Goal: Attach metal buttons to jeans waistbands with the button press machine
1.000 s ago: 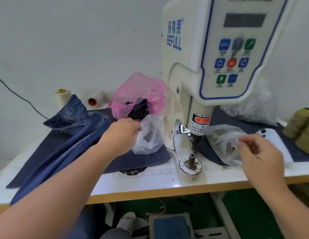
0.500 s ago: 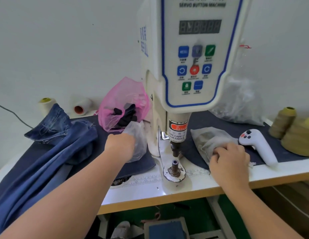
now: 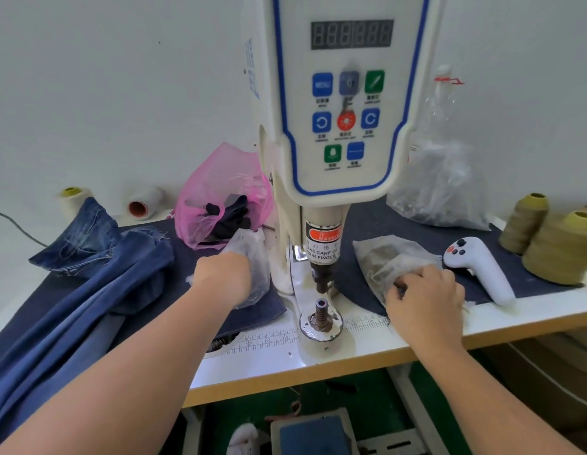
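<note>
- Metal parts on the button press machine (image 3: 344, 126) could hurt a finger. The little post (image 3: 321, 311) sits right between both hands, and the sticker above it warns about fingers. A foot on the pedal (image 3: 313, 433) below at the wrong time would be the cause.
- Head view: the left hand (image 3: 224, 279) is tucked into a clear bag (image 3: 252, 257) left of the machine. Its fingers are hidden, so I cannot tell if they pinch anything. The bag could tip and spill small pieces.
- Head view: the right hand (image 3: 425, 298) is curled, its fingers digging into a cloudy bag (image 3: 384, 257) on the right. I cannot see a button between them. A tiny button could slip out and roll off the table (image 3: 318, 366).
- Head view: the jeans (image 3: 88, 274) lie in a soft blue heap on the far left, well apart from the post. Nothing sits on the post yet. The waistband looks folded over near the back, faded and wrinkly. Floppy cloth like this could bunch up under the press.
</note>
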`<state>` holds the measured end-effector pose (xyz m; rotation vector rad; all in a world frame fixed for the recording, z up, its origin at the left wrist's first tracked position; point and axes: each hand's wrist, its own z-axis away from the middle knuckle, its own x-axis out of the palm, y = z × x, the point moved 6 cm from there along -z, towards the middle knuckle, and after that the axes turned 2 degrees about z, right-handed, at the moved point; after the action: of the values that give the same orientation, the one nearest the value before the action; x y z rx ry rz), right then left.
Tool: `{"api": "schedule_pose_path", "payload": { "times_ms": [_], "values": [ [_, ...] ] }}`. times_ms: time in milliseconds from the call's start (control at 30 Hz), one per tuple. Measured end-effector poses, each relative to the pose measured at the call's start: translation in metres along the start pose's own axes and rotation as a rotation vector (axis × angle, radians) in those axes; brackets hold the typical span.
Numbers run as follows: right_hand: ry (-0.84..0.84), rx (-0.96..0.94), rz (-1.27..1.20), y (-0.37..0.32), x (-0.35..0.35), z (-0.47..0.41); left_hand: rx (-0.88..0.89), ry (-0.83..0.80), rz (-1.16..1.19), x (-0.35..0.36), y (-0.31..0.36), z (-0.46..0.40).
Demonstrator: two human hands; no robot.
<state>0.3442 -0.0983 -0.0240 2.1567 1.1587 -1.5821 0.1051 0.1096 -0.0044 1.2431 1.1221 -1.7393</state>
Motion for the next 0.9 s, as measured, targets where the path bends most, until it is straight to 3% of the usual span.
{"api": "schedule_pose_path", "payload": {
  "times_ms": [100, 233, 300, 433, 533, 600, 700, 900],
  "values": [
    [-0.005, 0.008, -0.004, -0.001, 0.0, 0.0, 0.065, 0.082, -0.01, -0.009, 0.004, 0.005],
    [-0.022, 0.011, 0.029, -0.002, 0.0, 0.0, 0.045, -0.056, 0.141, 0.004, -0.001, 0.002],
    [-0.023, 0.01, 0.029, -0.002, -0.001, 0.0, 0.05, -0.046, 0.181, 0.005, 0.0, 0.004],
    [-0.031, 0.0, 0.05, -0.003, -0.001, 0.0, 0.068, 0.115, 0.249, -0.008, -0.001, 0.014],
    [-0.03, 0.006, 0.046, -0.003, -0.002, -0.001, 0.16, 0.337, 0.555, -0.024, -0.002, 0.022],
    [-0.019, 0.003, 0.042, -0.004, -0.002, -0.001, 0.315, 0.448, 0.688, -0.038, 0.009, 0.037],
    [-0.007, 0.001, 0.036, -0.003, -0.001, -0.001, 0.347, 0.302, 0.918, -0.028, 0.024, 0.056],
    [0.009, -0.002, 0.024, -0.003, -0.001, -0.001, 0.471, 0.306, 1.154, -0.029, 0.036, 0.086]
  ]
}}
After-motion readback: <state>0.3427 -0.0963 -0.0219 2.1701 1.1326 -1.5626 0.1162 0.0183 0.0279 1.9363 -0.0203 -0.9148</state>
